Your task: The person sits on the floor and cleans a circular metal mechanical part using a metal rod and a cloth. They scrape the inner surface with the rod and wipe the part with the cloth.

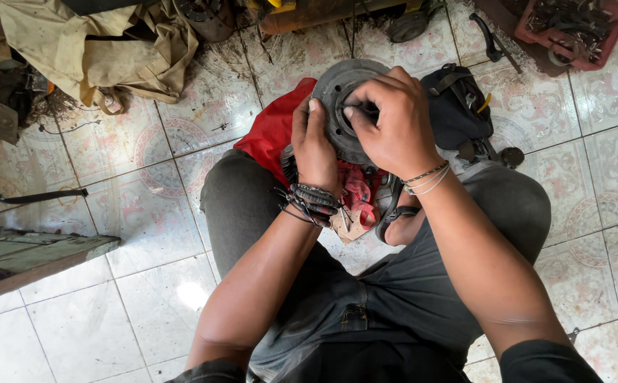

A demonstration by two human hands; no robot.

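**Handling the round metal disc part**

Gripping is shared between both hands. The left hand (316, 145) clasps the near-left rim of the grey metal disc (344, 89), palm against the edge and fingers wrapped around it. The right hand (390, 120) lies across the face of the disc, with its fingertips (351, 111) curled into the central opening; whether they pinch a smaller part there cannot be told.

Location: the disc is held on edge, tilted toward the camera, above the person's knees and over a red cloth (273, 128) that lies on the tiled floor (146, 213). A black bag (458, 106) sits just beside it on the right.

Handling judgement:
- Weight: the part looks like thick cast metal, so probably heavy for its size; support from two hands is advisable.
- Stiffness: rigid, will not flex under grip.
- Surface: dull, dirty and possibly greasy; it may slip.
- Hold points: the outer rim and the lip of the central opening offer the surest purchase.
- Fragility: low, though a drop could crack the tiles.
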